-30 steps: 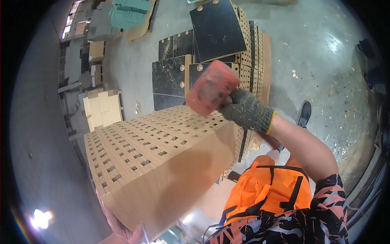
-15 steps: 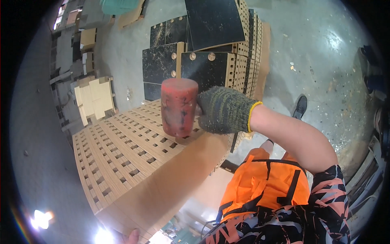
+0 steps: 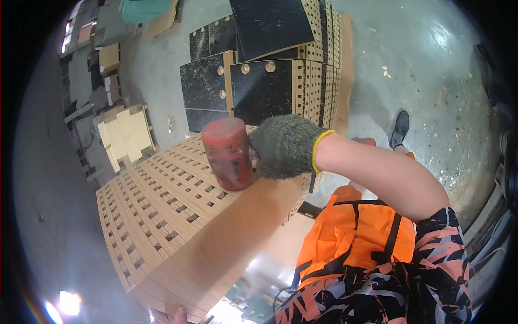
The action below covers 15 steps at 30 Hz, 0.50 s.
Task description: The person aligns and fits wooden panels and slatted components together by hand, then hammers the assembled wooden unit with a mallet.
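A mallet with a thick red cylindrical head (image 3: 226, 156), scuffed dark on its side, is gripped in my right hand (image 3: 286, 147), which wears a dark green knit glove with a yellow cuff. The glove hides the handle. The head stands over the near edge of a stack of slotted wood-grain panels (image 3: 156, 197); whether it touches them I cannot tell. My left hand (image 3: 171, 315) is bare and mostly cut off by the lower edge of the view. Its visible fingers are closed on the near lower corner of the panel stack.
Behind stand stacked black-faced boards (image 3: 261, 89) with round holes and slotted edges, one black board (image 3: 272, 27) lying askew on top. Pale boards (image 3: 125, 137) lie on the floor to the left. A person's shoe (image 3: 400, 127) shows at right. I wear an orange apron (image 3: 350, 232).
The mallet and my right hand have moved slightly left, and the mallet head now sits lower and tilted. The view has shifted a little. My left hand stays at the panel corner.
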{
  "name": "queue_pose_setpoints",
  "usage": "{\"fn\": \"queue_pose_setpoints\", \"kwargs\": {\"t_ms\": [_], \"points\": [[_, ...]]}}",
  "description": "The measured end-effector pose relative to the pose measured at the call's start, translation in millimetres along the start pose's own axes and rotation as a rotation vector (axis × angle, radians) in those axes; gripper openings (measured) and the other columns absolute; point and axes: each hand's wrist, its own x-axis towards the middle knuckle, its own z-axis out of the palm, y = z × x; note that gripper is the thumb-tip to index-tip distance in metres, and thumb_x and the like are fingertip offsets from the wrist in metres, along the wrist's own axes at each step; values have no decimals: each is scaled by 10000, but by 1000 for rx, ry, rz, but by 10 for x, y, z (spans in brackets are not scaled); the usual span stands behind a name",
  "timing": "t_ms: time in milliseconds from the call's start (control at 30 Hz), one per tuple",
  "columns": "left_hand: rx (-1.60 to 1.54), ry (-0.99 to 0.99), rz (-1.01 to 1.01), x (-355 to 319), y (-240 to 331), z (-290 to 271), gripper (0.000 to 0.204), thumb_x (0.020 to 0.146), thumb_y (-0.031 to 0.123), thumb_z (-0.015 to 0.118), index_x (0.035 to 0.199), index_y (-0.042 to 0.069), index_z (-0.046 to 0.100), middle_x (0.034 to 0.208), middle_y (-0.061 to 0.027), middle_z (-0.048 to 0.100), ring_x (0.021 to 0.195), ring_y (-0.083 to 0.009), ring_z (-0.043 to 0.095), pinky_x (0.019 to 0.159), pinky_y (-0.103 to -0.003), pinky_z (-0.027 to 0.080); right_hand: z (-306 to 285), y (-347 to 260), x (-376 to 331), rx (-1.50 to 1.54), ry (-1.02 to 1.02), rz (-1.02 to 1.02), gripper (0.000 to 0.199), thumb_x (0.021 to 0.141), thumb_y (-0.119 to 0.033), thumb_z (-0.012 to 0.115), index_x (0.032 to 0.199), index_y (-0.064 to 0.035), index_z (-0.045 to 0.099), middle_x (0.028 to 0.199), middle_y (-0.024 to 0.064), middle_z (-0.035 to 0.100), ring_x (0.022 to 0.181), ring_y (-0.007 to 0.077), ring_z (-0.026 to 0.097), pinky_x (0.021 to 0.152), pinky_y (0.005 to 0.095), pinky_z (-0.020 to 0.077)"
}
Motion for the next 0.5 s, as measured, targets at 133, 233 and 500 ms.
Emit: {"fn": "queue_pose_setpoints", "kwargs": {"t_ms": [133,233,500], "points": [[11,-4,-5,30,-5,-12,1052,766,343,672,1488,20,-22,1494,-205,107,1363,-324,229,1078,-480,260,-14,227,79,17,97,48,219,766,-259,610,858,-84,704,888,174,685,834,331,658,756,419,522],[15,-6,-4,57,-29,-23,1052,770,339,671,1488,21,-28,1498,-207,95,1366,-326,220,1080,-481,254,52,383,37,90,190,58,209,765,-255,602,835,-78,687,874,179,677,850,333,648,755,424,510],[25,-11,16,113,-91,-21,1050,781,329,670,1489,23,-42,1507,-214,65,1377,-330,196,1086,-484,237,267,718,-214,194,379,232,216,740,-216,579,836,-29,629,823,199,652,838,375,629,734,437,501]]}}
